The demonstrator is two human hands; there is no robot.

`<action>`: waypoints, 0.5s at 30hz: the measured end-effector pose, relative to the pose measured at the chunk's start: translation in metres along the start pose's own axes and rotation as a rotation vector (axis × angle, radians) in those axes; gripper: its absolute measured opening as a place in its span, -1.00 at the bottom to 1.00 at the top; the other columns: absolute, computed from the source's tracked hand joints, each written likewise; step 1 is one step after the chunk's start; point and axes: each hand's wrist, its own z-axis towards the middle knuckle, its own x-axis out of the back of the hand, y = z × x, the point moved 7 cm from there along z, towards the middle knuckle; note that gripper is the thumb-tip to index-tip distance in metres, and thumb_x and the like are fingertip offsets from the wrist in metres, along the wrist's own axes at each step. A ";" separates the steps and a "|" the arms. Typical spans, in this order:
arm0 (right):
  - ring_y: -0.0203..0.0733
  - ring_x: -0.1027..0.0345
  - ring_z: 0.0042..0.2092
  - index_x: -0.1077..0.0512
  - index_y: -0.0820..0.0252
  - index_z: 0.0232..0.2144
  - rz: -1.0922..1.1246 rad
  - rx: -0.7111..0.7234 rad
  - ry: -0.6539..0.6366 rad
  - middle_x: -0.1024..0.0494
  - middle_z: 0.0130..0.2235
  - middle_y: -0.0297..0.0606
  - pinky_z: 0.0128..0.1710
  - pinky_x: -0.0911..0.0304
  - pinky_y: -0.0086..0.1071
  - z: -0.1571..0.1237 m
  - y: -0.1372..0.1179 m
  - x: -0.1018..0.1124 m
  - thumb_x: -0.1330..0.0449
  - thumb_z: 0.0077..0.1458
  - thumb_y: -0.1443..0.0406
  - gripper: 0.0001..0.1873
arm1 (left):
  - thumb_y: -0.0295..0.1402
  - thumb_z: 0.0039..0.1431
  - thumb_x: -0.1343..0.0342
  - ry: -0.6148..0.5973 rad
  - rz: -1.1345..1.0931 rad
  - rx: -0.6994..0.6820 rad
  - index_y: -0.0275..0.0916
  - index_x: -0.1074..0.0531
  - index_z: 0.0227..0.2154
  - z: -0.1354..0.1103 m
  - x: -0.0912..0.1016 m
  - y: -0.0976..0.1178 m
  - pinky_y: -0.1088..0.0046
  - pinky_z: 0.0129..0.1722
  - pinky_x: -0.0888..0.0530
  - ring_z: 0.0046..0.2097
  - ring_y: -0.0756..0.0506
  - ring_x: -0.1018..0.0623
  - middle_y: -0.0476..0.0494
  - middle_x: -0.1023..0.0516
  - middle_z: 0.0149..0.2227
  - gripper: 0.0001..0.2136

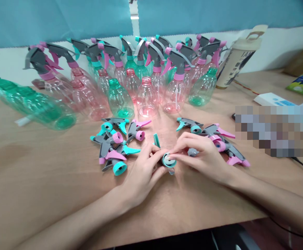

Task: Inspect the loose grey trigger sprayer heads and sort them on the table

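My left hand (145, 170) is closed around a grey and teal spray trigger head (169, 160), its collar opening turned up toward me. At that opening, my right hand (202, 156) pinches with thumb and fingertips at a small white insert inside the teal collar; the fingertips partly cover it. To the left of my hands lies a pile of loose trigger heads (112, 147) in grey with teal or pink parts. More loose trigger heads (216, 135) lie beyond and beside my right hand.
Behind the loose heads stand several clear bottles (146, 100), tinted pink or green, some topped with sprayers (179, 64). Nested green bottles (29, 102) lie at the left. A tumbler (238, 57), a power strip (278, 102) and cables are at the right. The table's front edge (167, 238) runs below.
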 end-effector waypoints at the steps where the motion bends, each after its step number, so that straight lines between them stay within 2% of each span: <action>1: -0.34 -0.27 -0.38 -0.46 0.19 -0.43 -0.015 0.025 0.015 -0.42 -0.43 -0.37 -0.42 -0.17 -0.44 0.000 -0.001 0.001 -0.26 0.07 0.26 -0.89 | -0.53 0.23 -0.01 -0.006 -0.003 0.007 -0.20 -0.36 -0.05 0.000 0.000 0.000 0.37 -0.15 -0.37 -0.16 -0.09 -0.37 -0.11 -0.29 -0.18 -0.75; 4: -0.33 -0.28 -0.36 -0.44 0.20 -0.42 -0.048 0.053 0.065 -0.45 -0.41 -0.35 -0.39 -0.20 -0.43 -0.001 -0.001 0.004 -0.24 0.10 0.27 -0.89 | -0.51 0.24 -0.01 -0.022 -0.024 0.033 -0.17 -0.37 -0.04 0.000 -0.001 -0.001 0.36 -0.14 -0.37 -0.16 -0.09 -0.37 -0.11 -0.30 -0.17 -0.74; 9: -0.33 -0.34 -0.37 -0.41 0.21 -0.36 -0.044 0.010 0.102 -0.48 -0.40 -0.33 -0.39 -0.24 -0.42 -0.001 0.000 0.007 -0.20 0.13 0.32 -0.94 | -0.49 0.24 -0.01 -0.022 -0.034 0.044 -0.15 -0.38 -0.06 0.000 -0.001 -0.001 0.35 -0.13 -0.37 -0.16 -0.09 -0.37 -0.09 -0.30 -0.19 -0.76; 12: -0.36 -0.35 -0.40 -0.40 0.23 -0.32 -0.023 0.092 0.094 -0.48 -0.40 -0.34 -0.42 -0.26 -0.45 -0.003 -0.007 0.004 -0.21 0.09 0.38 -0.94 | -0.50 0.24 -0.01 -0.016 -0.020 0.037 -0.14 -0.34 0.00 -0.001 -0.001 -0.002 0.35 -0.13 -0.38 -0.15 -0.09 -0.37 -0.10 -0.30 -0.17 -0.71; 15: -0.41 -0.32 -0.44 -0.38 0.29 -0.22 -0.061 0.206 0.081 -0.47 -0.40 -0.35 -0.48 -0.25 -0.51 -0.007 -0.015 0.000 -0.19 0.03 0.49 -0.78 | -0.49 0.24 -0.01 0.000 -0.005 0.008 -0.13 -0.31 0.05 -0.001 0.000 -0.001 0.35 -0.15 -0.39 -0.16 -0.09 -0.37 -0.10 -0.31 -0.18 -0.68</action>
